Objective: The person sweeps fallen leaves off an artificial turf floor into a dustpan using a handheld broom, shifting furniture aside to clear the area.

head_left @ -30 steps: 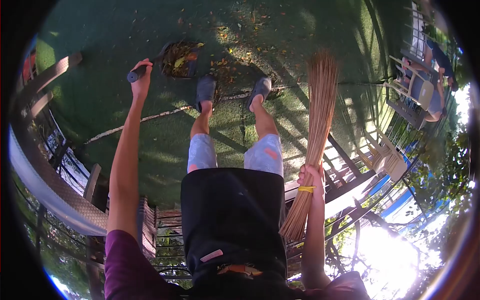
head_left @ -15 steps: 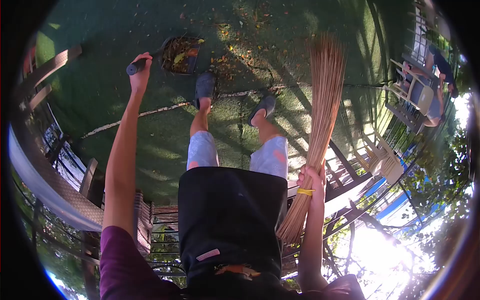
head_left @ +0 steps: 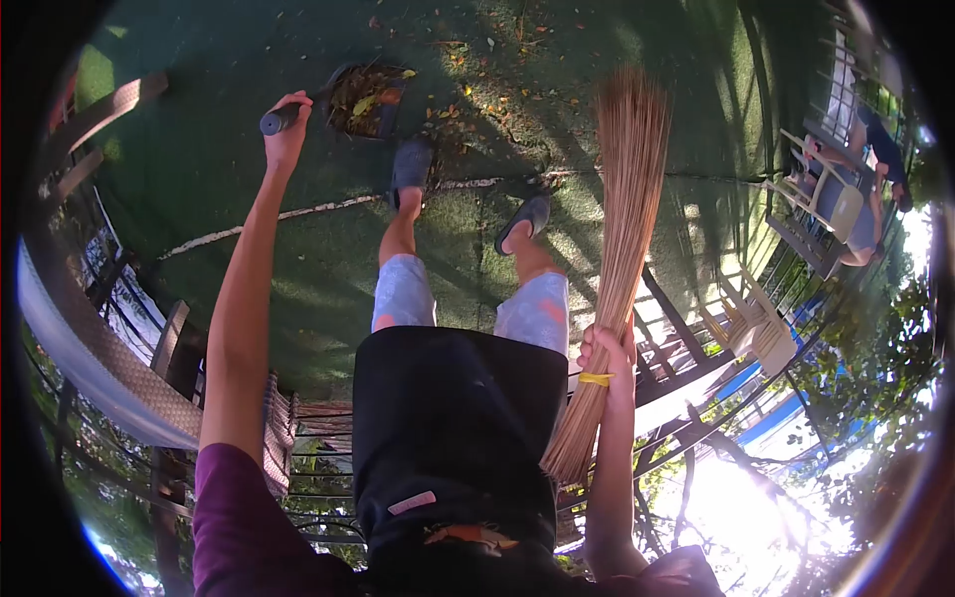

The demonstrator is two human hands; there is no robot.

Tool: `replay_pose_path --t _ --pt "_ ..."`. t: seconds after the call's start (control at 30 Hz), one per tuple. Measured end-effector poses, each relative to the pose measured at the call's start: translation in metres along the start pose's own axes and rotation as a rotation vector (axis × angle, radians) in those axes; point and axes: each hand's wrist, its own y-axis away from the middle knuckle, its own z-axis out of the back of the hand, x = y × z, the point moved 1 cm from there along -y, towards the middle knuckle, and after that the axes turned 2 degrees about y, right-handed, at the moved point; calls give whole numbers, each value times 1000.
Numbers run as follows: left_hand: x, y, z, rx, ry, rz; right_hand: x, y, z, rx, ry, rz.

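Observation:
My left hand (head_left: pixel 286 134) is closed around the dark handle of a dustpan (head_left: pixel 386 121), at the upper left. Dry leaves (head_left: pixel 360 98) lie heaped in the pan, which is on the green floor just beyond my shoe. In my right hand (head_left: pixel 613 360) is a stick broom (head_left: pixel 633 189), gripped close to a yellow band (head_left: pixel 597 379) near its lower end. Its bristles fan out upward in the view, away from me. More scattered leaves (head_left: pixel 487 111) are on the floor between the dustpan and the broom.
My clogs (head_left: pixel 412 164) stand on green turf (head_left: pixel 328 269) crossed by a pale seam. A long table (head_left: pixel 119 383) curves along the left. On the right are plastic chairs (head_left: pixel 761 333), and a person (head_left: pixel 863 189) sits farther off. A railing runs behind me.
The broom's bristles have shifted slightly left, along with my right hand. My left hand and the dustpan have moved a little right and up in the view.

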Motion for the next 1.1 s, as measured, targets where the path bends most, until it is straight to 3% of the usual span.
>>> replay_pose_path --t 0.63,0.8,0.87,0.97,1.0,1.1 --pt "3 -2 -2 8 12 -1 -14 -48 40 23 -18 -17" --pt "12 -4 -3 0 34 -61 -41 -137 93 -64 96 -17" --pt "3 -2 -3 16 19 -70 -69 -194 94 -116 10 -163" --pt "-2 -1 -3 -2 -4 37 -101 -240 15 98 46 -199" --pt "-4 0 -3 -15 -13 91 -110 -234 -21 233 44 -230" --pt "-23 4 -6 -17 -63 237 -133 -178 -111 326 81 -158"
